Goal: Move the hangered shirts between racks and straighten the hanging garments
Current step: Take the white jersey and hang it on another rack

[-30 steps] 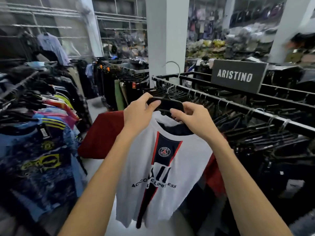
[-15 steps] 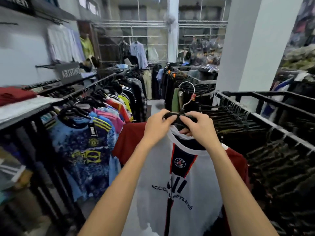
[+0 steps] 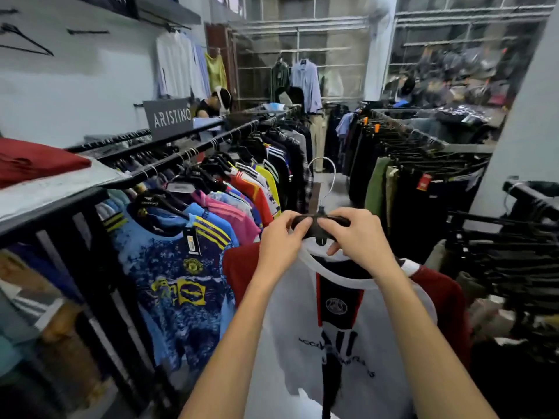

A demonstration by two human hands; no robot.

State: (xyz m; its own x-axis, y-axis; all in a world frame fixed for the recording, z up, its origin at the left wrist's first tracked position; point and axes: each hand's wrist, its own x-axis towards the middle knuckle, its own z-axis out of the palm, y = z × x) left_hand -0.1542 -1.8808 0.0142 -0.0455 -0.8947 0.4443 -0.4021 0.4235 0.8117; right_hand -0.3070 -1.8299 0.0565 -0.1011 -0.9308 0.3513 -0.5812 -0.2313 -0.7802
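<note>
White shirt hangs below a black hanger, which left hand and right hand both grip.

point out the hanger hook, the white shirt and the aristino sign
hanger hook (image 3: pixel 328 169), head view, on the right side of the metal loop
white shirt (image 3: pixel 290 328), head view, on the chest left of the dark stripe
aristino sign (image 3: pixel 169 119), head view, on the lettering

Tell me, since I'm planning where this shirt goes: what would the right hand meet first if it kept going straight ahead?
Probably nothing near: past the right hand, gripping the black hanger, the aisle floor looks free, though depth is unclear.
</note>
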